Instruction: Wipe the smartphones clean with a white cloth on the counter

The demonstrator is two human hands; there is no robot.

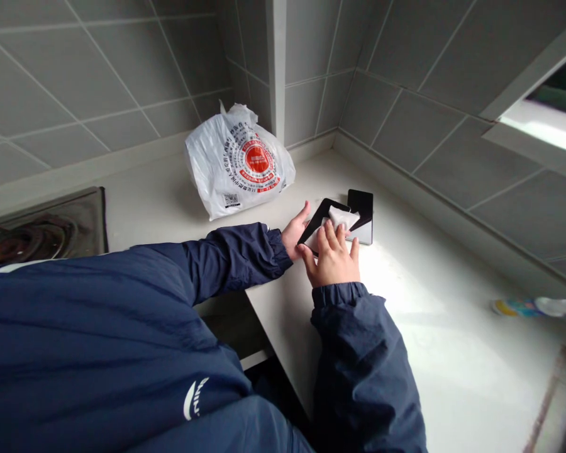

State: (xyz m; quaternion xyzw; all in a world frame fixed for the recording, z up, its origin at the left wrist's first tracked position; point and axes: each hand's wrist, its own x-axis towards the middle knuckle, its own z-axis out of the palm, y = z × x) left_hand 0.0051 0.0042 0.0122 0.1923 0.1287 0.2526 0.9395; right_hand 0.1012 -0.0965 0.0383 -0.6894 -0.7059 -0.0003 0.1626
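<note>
Seemingly mid-wipe, with completion unclear: holding a black slab [315, 221] over the pale surface [405, 340] in the curled grip of the left hand [292, 236], clasping white tissue [344, 217] against it with the right hand [334, 259], near a second, unheld slab [361, 202].

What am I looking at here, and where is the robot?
There is no robot: these are a person's own two hands, seen by a camera worn on the head, looking forward and down. The left hand holds a dark, phone-like slab; the right hand presses a folded white cloth or tissue on it. On the pale counter, a second dark slab lies just beyond, and a printed white plastic bag stands near the wall.
</note>
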